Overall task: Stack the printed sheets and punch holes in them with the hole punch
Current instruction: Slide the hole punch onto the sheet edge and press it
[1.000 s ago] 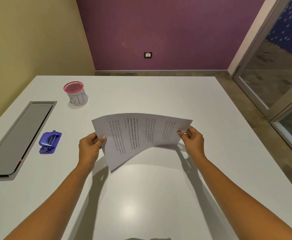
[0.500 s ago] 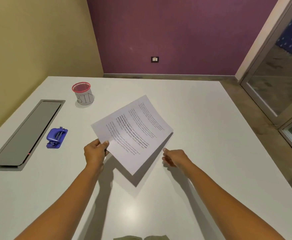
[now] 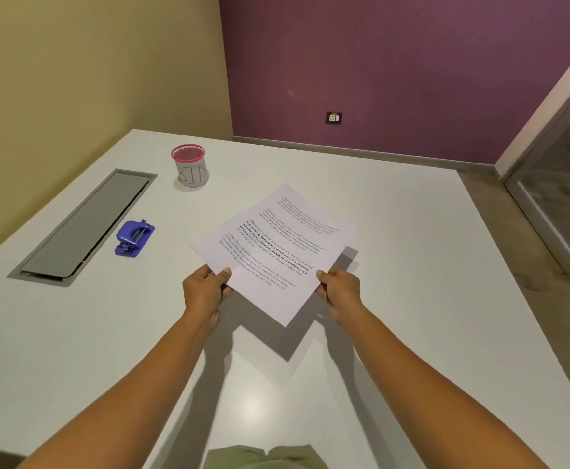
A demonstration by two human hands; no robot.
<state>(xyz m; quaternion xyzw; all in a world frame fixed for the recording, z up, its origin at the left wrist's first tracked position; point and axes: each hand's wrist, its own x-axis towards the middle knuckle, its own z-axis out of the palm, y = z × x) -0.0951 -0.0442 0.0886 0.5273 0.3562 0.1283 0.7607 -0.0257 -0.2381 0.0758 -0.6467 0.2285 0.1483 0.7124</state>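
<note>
Reaching forward from the bottom of the view, both bare forearms stretch out over the white surface [image 3: 412, 299], roughly parallel. The left hand [image 3: 205, 292] pinches the near-left edge of the printed sheets [image 3: 273, 252], thumb on top and the other fingers curled beneath. The right hand [image 3: 339, 289] grips the near-right edge in the same way, thumb on the paper and fingers tucked under it. The sheets are held just above the surface, turned like a diamond with one corner pointing back toward the person, and they throw a dark shadow below. How many sheets are in the bundle cannot be told; only the top page shows, with several blocks of small text and a few bold lines.

One blue hole punch [image 3: 134, 238] lies on the surface well to the left of the sheets, apart from both hands. One small cup-shaped bin [image 3: 190, 169], with a red mesh rim and the letters BIN on its pale side, stands farther back. One long grey panel [image 3: 84, 225] is set into the surface along its left side, just beside the punch, with a tiny red light near its front edge.

Beyond the surface, a yellow wall meets a purple wall carrying one small socket plate [image 3: 333, 117]. A glass door with a pale frame [image 3: 554, 184] stands at the right.
</note>
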